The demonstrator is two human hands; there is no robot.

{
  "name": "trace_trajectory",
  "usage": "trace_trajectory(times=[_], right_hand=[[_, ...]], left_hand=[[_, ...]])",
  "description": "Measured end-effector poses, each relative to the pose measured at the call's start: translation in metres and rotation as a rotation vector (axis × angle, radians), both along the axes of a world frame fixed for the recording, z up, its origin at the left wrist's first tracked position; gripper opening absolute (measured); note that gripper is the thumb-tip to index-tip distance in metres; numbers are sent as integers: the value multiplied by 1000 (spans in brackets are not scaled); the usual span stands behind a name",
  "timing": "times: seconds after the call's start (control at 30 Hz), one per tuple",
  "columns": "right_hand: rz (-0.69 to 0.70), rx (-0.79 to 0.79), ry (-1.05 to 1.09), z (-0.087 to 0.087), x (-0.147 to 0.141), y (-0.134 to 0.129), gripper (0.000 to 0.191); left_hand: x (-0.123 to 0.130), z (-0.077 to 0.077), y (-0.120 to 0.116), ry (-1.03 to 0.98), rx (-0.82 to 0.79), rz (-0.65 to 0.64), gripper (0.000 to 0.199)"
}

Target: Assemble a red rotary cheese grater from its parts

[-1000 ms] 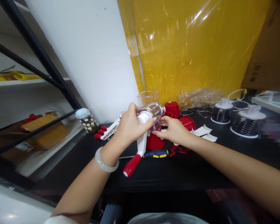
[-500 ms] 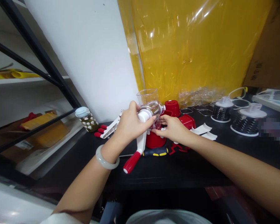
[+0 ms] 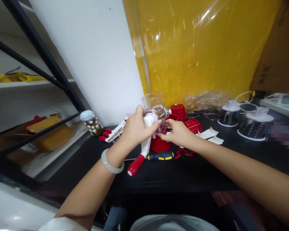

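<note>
A rotary drum grater (image 3: 153,100) with a clear hopper stands on the black table, a metal drum inside its clear barrel. My left hand (image 3: 136,128) is wrapped around the barrel from the left, thumb beside the white hub (image 3: 149,120). Below it hangs the white crank with its red handle (image 3: 136,165). My right hand (image 3: 177,132) closes its fingers on the grater's lower right side, by a white tab just above the red base (image 3: 161,145). The fingertips partly hide what they pinch. In front of the base lies a blue-and-yellow screwdriver (image 3: 161,156).
Two grater drums, one smaller (image 3: 228,115) and one larger (image 3: 255,125), stand at right. Red parts (image 3: 178,111), white curved pieces (image 3: 210,133) and clear plastic wrap (image 3: 204,98) lie behind. Left are red-handled white parts (image 3: 114,133), a jar (image 3: 91,123) and a shelf frame (image 3: 50,67).
Both hands keep their places on the grater. The view has shifted slightly, and the crank handle sits marginally higher in it.
</note>
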State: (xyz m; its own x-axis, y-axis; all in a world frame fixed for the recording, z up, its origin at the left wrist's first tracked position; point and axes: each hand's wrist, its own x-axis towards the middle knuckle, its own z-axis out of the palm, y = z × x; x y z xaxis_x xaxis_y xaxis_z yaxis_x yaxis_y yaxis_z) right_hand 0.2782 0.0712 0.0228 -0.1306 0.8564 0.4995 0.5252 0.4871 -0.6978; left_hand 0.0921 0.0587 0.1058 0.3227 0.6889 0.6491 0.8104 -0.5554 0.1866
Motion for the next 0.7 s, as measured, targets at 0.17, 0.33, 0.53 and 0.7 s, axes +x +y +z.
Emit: trace_trajectory(times=[0.17,0.33,0.53,0.7], right_hand=[[-9,-9,52,1,-7,1,54],[-57,-24,48,3,-13,0,52],[-157,-7,-63,3,-16,-1,56],[-180,6,-68,-1,-16,-2,54]], left_hand=[[3,1,-3,7,-8,25,47],[8,0,-5,12,-7,65,44],[9,-3,-4,-1,3,59,44],[9,-8,-4,-65,-34,48,52]])
